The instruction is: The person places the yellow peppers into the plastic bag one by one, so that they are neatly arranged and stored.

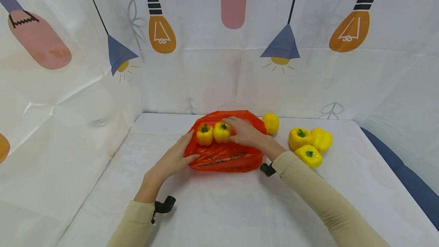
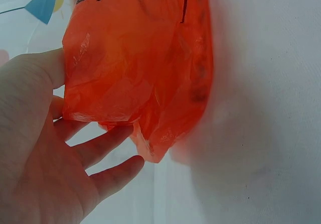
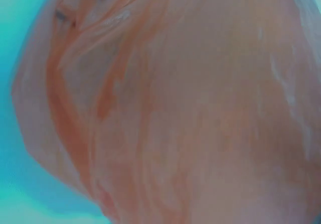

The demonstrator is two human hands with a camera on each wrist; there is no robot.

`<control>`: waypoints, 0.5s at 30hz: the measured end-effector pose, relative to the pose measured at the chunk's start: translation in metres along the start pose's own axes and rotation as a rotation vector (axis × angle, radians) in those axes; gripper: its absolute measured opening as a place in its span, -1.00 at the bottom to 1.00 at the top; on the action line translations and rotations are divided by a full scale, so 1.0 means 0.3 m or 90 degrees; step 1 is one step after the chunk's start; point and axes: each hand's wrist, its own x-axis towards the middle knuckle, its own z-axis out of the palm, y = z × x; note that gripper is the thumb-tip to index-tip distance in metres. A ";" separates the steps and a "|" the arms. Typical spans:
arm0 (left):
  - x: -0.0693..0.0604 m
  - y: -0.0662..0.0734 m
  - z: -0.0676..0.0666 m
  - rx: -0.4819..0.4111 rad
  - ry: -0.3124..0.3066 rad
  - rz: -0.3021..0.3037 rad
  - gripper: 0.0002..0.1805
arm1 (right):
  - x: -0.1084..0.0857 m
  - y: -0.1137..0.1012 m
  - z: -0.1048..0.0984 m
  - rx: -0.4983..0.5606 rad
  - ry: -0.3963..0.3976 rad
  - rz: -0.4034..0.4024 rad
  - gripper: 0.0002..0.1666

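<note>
A red plastic bag [image 1: 228, 159] lies spread on the table, with two yellow peppers [image 1: 204, 135] [image 1: 221, 132] side by side at its opening. The right hand [image 1: 245, 132] curls its fingers and thumb round the right-hand one of the two. At the bag's left edge is the left hand [image 1: 173, 159], its fingers spread. In the left wrist view the left hand [image 2: 55, 148] touches the rim of the red bag [image 2: 135, 58] with loosely extended fingers. Blurred bag film [image 3: 150, 103] fills most of the right wrist view, where the right hand cannot be made out.
One yellow pepper [image 1: 271, 123] stands just behind the bag's right side. Farther right, three more [image 1: 300, 138] [image 1: 321, 140] [image 1: 308, 156] are grouped together on the white table [image 1: 219, 209]. A printed white cloth [image 1: 205, 75] hangs behind the table. Something dark blue [image 1: 401, 167] is beyond the right edge.
</note>
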 end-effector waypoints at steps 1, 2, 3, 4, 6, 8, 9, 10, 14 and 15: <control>0.000 0.000 0.000 0.000 0.000 0.001 -0.04 | -0.005 0.001 -0.004 -0.001 -0.001 0.002 -0.20; 0.000 0.000 0.000 0.001 0.001 0.003 -0.04 | -0.011 0.000 -0.008 -0.001 -0.002 0.003 -0.20; 0.000 0.001 -0.001 0.002 0.001 0.003 -0.04 | -0.016 0.001 -0.011 -0.002 -0.001 0.001 -0.21; -0.001 0.000 -0.001 0.003 0.001 0.005 -0.03 | -0.020 0.002 -0.014 -0.003 -0.002 0.002 -0.21; 0.000 -0.001 -0.001 0.004 0.001 0.003 -0.03 | -0.025 0.006 -0.017 -0.009 -0.005 0.008 -0.21; 0.001 -0.004 0.001 0.005 0.000 0.003 -0.02 | -0.030 0.012 -0.020 -0.017 -0.009 0.009 -0.21; 0.002 -0.004 0.002 0.005 -0.002 0.002 -0.02 | -0.032 0.016 -0.022 -0.021 -0.009 0.009 -0.21; 0.003 -0.005 0.004 0.005 -0.002 0.002 -0.03 | -0.034 0.020 -0.024 -0.023 -0.011 0.009 -0.21; 0.003 -0.009 0.008 0.008 -0.002 -0.006 -0.03 | -0.046 0.030 -0.033 -0.031 -0.010 0.000 -0.22; 0.003 -0.010 0.009 0.009 -0.002 -0.007 -0.03 | -0.050 0.031 -0.036 -0.030 -0.009 -0.001 -0.22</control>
